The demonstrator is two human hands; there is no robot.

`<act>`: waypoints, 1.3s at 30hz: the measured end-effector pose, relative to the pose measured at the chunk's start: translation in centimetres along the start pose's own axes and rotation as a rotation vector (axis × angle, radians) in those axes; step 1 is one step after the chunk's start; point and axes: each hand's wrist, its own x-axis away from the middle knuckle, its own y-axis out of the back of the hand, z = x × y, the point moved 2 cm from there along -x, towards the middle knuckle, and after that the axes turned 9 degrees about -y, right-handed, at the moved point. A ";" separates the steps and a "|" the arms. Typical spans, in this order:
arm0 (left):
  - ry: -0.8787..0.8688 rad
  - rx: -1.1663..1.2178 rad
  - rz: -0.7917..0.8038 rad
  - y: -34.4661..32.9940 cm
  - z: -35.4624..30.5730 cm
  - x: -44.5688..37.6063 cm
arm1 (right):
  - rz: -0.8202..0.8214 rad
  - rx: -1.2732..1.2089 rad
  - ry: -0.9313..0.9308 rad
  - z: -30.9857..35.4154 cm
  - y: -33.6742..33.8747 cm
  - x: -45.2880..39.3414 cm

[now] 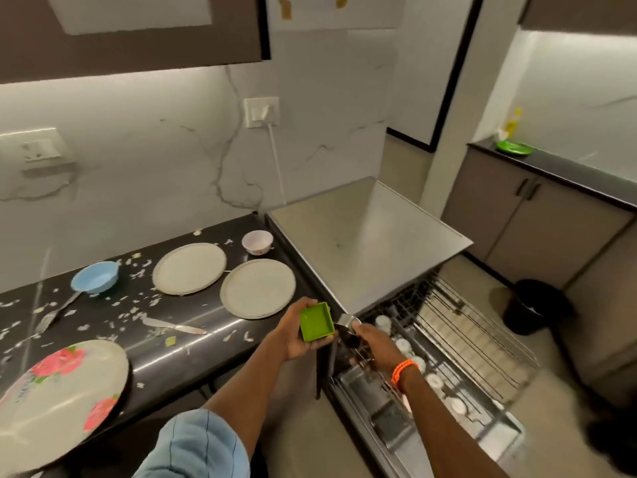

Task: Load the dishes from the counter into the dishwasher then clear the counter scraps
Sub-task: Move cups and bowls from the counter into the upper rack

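Fingers of the left hand (296, 334) curl round a green square container (316, 321), holding it just off the counter's (193, 346) right end. Right hand (370, 343) pinches a small steel cup (348, 320) beside it, above the open dishwasher (431, 357), whose rack holds white cups. On the counter sit two round steel plates (258, 288), a white bowl (257, 241), blue bowl (95, 277), floral plate (58, 395), knife (174, 326) and scattered scraps (138, 308).
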 end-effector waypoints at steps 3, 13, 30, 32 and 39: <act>0.074 -0.041 0.050 -4.6 1.7 -2.8 | -0.043 -0.105 -0.020 -0.2 4.7 0.8; 0.314 -0.016 0.217 -18.9 10.9 -10.9 | -0.235 -0.308 -0.145 -4.3 21.4 1.3; 0.563 -0.086 0.267 -22.4 14.9 -29.1 | -0.682 -0.101 -0.361 -10.1 33.4 -7.1; 0.560 -0.207 0.244 -23.1 15.4 -31.1 | -0.722 -0.045 -0.381 -10.2 34.0 -8.3; 0.436 -0.672 0.242 -25.1 20.4 -37.1 | -0.725 0.228 -0.436 -13.6 36.2 -14.2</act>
